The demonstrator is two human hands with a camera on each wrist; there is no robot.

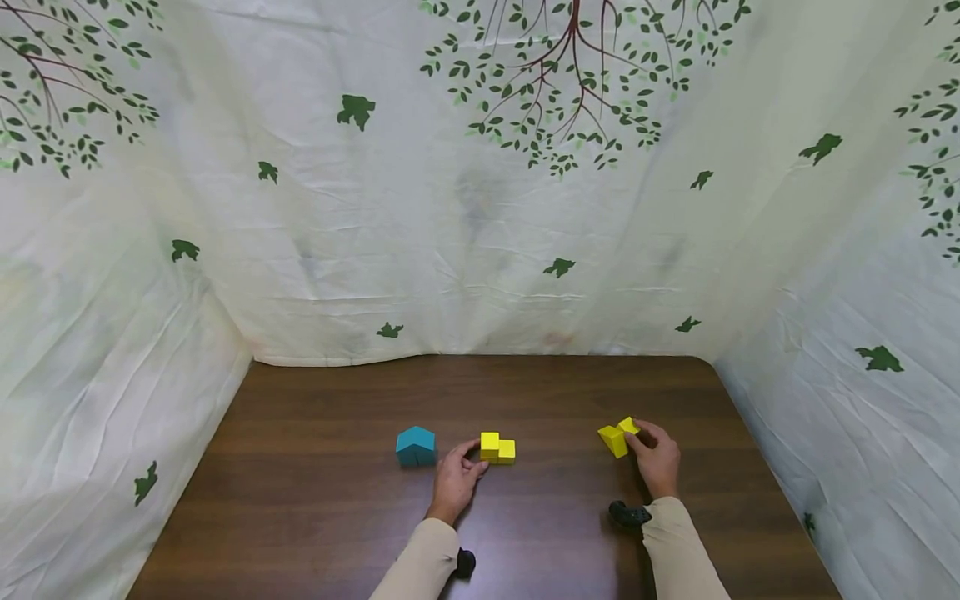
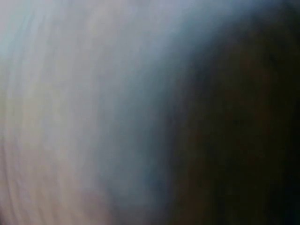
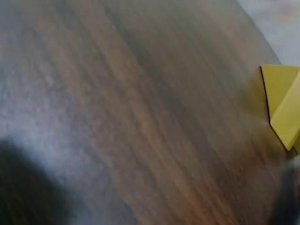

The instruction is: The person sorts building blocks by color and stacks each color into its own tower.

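Toward the middle of the table, my left hand (image 1: 456, 482) pinches a yellow stepped block (image 1: 490, 446) by its left side, index finger behind and thumb at the front. The taller part of this block is on the left, the lower part on the right. Off to the right, my right hand (image 1: 657, 461) grips a yellow piece with slanted, triangular faces (image 1: 613, 440) between thumb and fingers. Its pointed corner (image 3: 281, 98) shows at the right edge of the right wrist view. The left wrist view is too blurred to show the hand.
A blue house-shaped block (image 1: 416, 447) stands just left of my left hand. The brown wooden table (image 1: 337, 525) is bordered by white cloth (image 1: 480, 292) with leaf prints at the back and both sides. Dark wrist-worn devices (image 1: 628, 513) sit at both wrists.
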